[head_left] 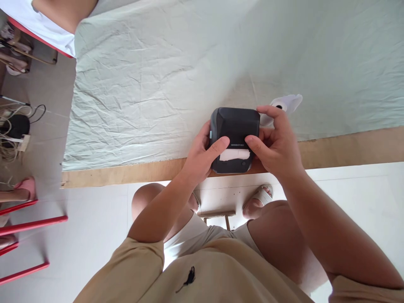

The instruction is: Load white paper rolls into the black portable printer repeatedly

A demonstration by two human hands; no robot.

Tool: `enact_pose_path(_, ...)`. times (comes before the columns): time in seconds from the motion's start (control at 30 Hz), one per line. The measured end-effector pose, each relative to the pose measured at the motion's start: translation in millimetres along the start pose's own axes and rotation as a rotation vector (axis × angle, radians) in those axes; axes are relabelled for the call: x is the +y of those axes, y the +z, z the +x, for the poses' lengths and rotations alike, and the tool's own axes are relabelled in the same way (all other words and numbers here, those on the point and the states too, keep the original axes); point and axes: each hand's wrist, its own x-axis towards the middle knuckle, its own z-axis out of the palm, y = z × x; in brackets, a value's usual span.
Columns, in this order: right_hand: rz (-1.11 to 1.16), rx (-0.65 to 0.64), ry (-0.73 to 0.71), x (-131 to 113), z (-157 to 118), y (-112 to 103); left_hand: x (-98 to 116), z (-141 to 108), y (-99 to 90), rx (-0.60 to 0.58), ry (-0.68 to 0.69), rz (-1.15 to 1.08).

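Observation:
A small black label printer point(237, 126) is held between both hands above the table's front edge. White paper point(234, 155) shows at its near end. My left hand point(206, 149) wraps its left side, the thumb lying on the top. My right hand point(274, 139) grips the right side, with the thumb on the top face and the index finger at the far right corner. Just beyond my right hand lies a white roll or piece of paper point(288, 102) with a dark hole, partly hidden by the fingers.
A pale green cloth point(151, 84) covers the table, whose bare wooden edge point(126, 174) runs along the front. Another person's arm point(65, 12) rests at the far left corner. Red stool legs point(34, 225) and tangled cables point(11, 139) are on the left.

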Motion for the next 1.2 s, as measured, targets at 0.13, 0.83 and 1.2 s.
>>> enact_pose_path(0.13, 0.027, -0.044, -0.035, 6, -3, 2, -2, 2, 4.9, 0.060, 0.008, -0.083)
enact_pose_path(0.83, -0.279, 0.439, -0.433, -49, 0, -7, -1, -1, -0.1, 0.028, -0.112, -0.028)
enact_pose_path(1.2, -0.667, -0.159, -0.296, -60, 10, -21, -1, -2, 0.2, 0.010, -0.068, 0.056)
